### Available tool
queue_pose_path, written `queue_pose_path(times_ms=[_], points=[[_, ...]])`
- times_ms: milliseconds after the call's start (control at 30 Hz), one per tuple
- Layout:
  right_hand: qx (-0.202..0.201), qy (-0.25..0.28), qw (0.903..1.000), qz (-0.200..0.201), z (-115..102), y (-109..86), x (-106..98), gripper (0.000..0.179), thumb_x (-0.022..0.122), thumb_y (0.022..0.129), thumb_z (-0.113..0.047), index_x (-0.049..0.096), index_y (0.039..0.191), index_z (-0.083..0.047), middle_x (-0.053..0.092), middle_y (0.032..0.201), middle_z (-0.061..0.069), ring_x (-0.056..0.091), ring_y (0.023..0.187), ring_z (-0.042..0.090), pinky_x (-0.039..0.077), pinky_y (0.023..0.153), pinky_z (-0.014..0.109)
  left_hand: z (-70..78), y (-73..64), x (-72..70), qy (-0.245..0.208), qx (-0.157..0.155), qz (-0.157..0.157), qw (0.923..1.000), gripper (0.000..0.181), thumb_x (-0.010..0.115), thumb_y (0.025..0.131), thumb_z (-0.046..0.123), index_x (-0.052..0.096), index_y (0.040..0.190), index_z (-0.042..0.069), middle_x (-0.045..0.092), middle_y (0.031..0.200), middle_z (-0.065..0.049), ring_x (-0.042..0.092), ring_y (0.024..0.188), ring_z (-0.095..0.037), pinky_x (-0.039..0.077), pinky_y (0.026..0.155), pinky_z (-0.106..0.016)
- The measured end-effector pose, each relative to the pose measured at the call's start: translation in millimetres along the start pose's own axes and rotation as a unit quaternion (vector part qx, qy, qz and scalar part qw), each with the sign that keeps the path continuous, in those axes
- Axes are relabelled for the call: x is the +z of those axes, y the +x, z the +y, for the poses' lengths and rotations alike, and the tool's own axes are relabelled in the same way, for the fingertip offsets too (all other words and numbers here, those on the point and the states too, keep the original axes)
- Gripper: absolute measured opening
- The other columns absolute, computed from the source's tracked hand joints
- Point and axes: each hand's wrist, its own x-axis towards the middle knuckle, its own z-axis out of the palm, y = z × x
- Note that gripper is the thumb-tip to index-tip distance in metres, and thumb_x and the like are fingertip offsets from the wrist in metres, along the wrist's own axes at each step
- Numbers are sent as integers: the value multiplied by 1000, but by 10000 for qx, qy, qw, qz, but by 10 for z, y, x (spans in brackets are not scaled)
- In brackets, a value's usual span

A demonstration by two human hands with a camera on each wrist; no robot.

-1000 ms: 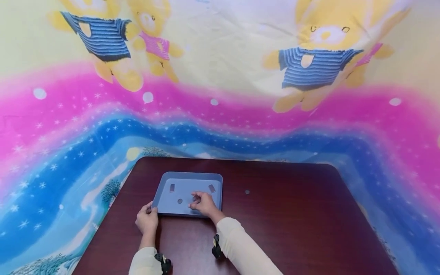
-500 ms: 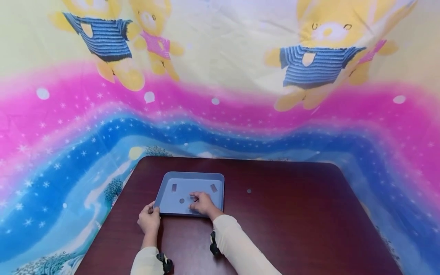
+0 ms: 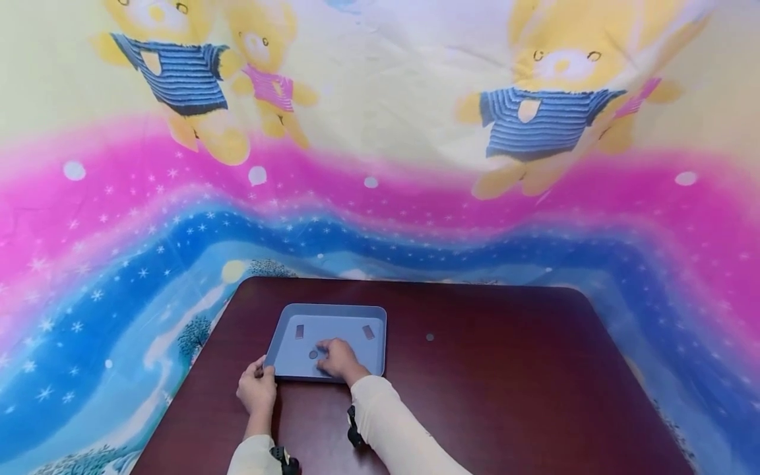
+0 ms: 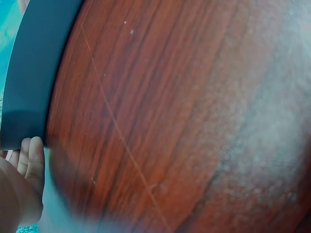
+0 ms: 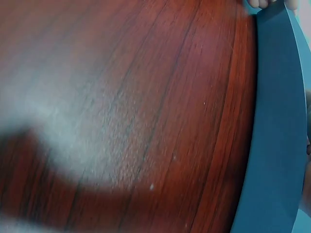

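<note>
A blue-grey rectangular tray (image 3: 335, 310) lies on the left part of the table. My left hand (image 3: 258, 392) grips its near left corner, fingers on the outer wall; in the left wrist view the fingertips meet the wall's end. Inside the tray is a small round grey disc, like a coin (image 3: 313, 355). Just right of it, my right hand (image 3: 341, 359) hovers low, with thumb and forefinger apart and pointing toward the disc. I see nothing between them. In the right wrist view, the tray wall (image 5: 279, 97) hides most of that hand.
Two small brownish rectangular pieces lie in the tray, one back left (image 3: 299, 332), one back right (image 3: 369, 332). Another round grey disc (image 3: 430, 337) lies on the dark red wooden table (image 3: 505, 382), right of the tray. A printed bear cloth (image 3: 415, 218) hangs behind.
My right hand has moved left over the tray, closer to the disc, and its thumb and forefinger look wider apart. The left hand stays on the corner. The head view has shifted slightly.
</note>
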Motion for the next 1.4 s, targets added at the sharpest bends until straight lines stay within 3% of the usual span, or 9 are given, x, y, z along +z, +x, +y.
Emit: queue_pose_path(times_ms=[100,167,333,567,867,1100,1400], points=[[76,-496,9987,34,-11,8,26,39,65,73,-22,60,111,-15,59,101,-3,54,89,12,45,78,20,-15,-9,16,17,-39,30,10000,27,57,71,8,66,97,9,60,74,-10,48,39,-3,44,59,-27],[171,-771,9969,31,-16,10,36,37,66,72,-24,61,109,-18,57,106,-3,50,100,15,44,82,23,-16,-17,28,43,-68,-21,10000,27,57,71,9,66,97,10,60,75,-9,49,39,-5,45,56,-26],[261,-978,9948,85,-28,32,52,32,67,69,-27,65,101,-23,59,98,-3,52,94,15,47,74,24,-3,-11,11,47,-40,-43,10000,26,58,71,9,66,96,10,60,76,-8,51,42,-8,46,46,-22],[202,-889,9957,170,-7,88,47,31,68,67,-27,67,97,-26,60,95,-7,53,92,13,47,71,22,10,42,32,92,26,-14,10000,27,57,72,9,66,97,11,61,76,-8,50,40,-5,45,53,-24],[372,-1119,9929,131,-23,84,94,28,69,65,-34,67,93,-35,60,94,-10,54,88,11,47,56,22,-45,11,21,0,20,-1,10000,26,57,72,8,66,96,11,58,77,-7,48,42,-1,46,41,-20],[457,-1142,9923,156,-50,79,143,27,71,62,-41,68,88,-36,60,91,-16,54,88,10,47,60,24,-75,-25,3,35,96,63,9999,27,56,73,6,66,98,11,54,77,-6,48,45,-2,47,47,-22],[487,-1205,9914,162,-57,99,157,26,72,61,-42,68,86,-36,61,86,-17,55,84,9,48,59,23,-71,-11,25,22,118,-17,9999,26,55,75,7,65,98,11,53,77,-5,52,52,-12,47,46,-26]])
